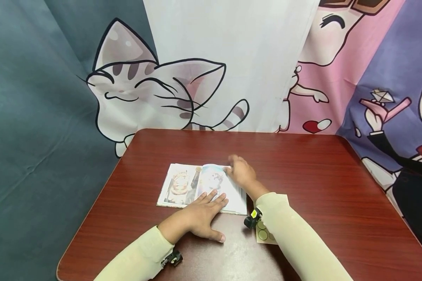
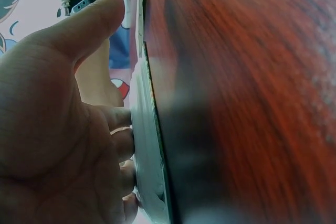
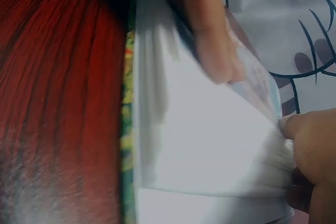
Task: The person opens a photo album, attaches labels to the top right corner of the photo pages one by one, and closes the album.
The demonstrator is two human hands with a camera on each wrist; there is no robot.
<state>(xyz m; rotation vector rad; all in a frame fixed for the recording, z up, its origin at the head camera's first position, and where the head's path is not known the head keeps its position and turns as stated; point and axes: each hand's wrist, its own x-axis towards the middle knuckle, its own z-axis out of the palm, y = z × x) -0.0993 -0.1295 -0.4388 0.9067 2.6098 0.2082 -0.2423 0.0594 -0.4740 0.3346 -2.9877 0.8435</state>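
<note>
An open picture book [image 1: 180,185] lies on the reddish-brown table, with an illustration on its left page and paler pages on the right. My left hand [image 1: 202,216] rests on the lower part of the right page, fingers straight and spread, thumb pointing right over the table. In the right wrist view, left-hand fingers [image 3: 207,40] come down from the top onto the paper. My right hand [image 1: 242,171], slightly blurred, is at the book's upper right edge. In the right wrist view its curled fingers [image 3: 310,156] pinch the edge of a raised page [image 3: 210,140].
A cream sheet with green circles [image 1: 262,235] lies partly under the right sleeve. The table [image 1: 302,168] has rounded far corners. Behind it hangs a curtain [image 1: 253,58] with cartoon cats. Dark wrist cameras sit by both cuffs.
</note>
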